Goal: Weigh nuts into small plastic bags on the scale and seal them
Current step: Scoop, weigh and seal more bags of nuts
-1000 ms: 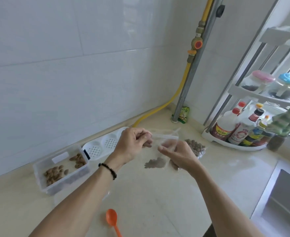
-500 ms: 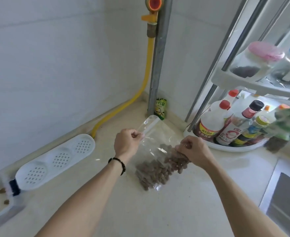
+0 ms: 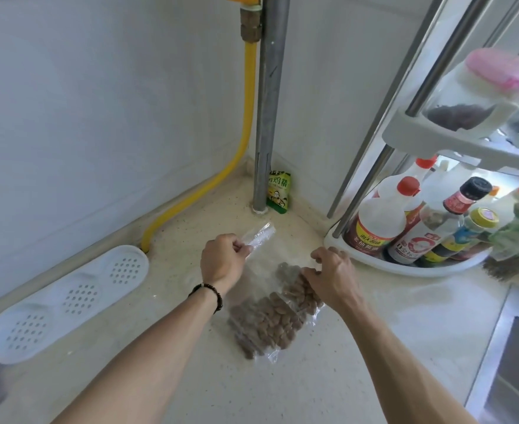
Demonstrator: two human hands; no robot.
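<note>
at the far left of the countertop (image 3: 328,387) we see a white perforated tray (image 3: 68,301) lying along the wall edge, and past it a yellow hose (image 3: 246,123) curving up beside a grey pipe (image 3: 267,102) in the back corner, with a green seasoning packet (image 3: 279,191) leaning at the pipe's foot. our left hand (image 3: 221,263), a dark bead bracelet (image 3: 210,293) at its wrist, has its fingers curled tight and pinches the top strip of the clear plastic bag (image 3: 261,325); that strip sticks out past the knuckles toward the corner. the bag lies on the countertop between our two hands, its lower half packed with brown nuts (image 3: 270,319), the film wrinkled and glossy, the bottom corner pointing back toward us. our right hand (image 3: 333,278) rests on the bag's right side, fingers bent and narrow, gripping the film over the nuts. further right, a white corner rack (image 3: 405,264) carries sauce bottles (image 3: 405,228) on its bottom shelf, near the right hand, and a pink-lidded jar (image 3: 478,90) above.
</note>
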